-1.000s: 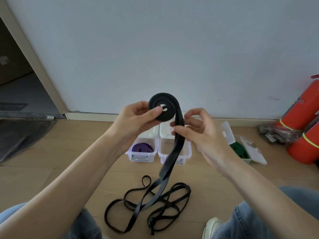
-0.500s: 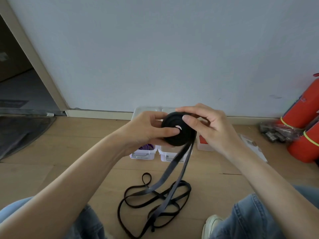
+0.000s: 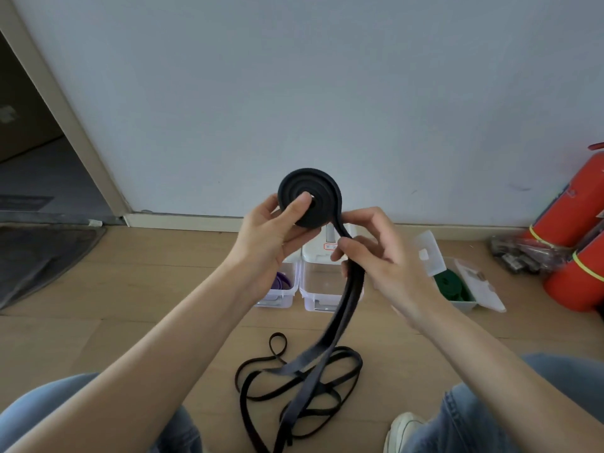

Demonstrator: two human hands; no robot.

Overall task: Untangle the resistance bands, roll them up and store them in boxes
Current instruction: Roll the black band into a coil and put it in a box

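My left hand grips a black rolled-up resistance band coil held up in front of the wall, thumb pressed on its centre. My right hand pinches the loose black band tail just below the coil. The tail hangs down to a tangle of thin black bands on the wooden floor. Behind my hands stand three clear boxes: one with a purple band, an empty middle box, and an open box holding a green band.
Red fire extinguishers lean at the right wall beside a plastic bag of small items. A dark mat lies at the left by a doorway. My jeans-clad knees and a white shoe border the floor tangle.
The coil rose from in front of the boxes back up to wall height. My right hand left the coil's face and slid down onto the hanging tail.
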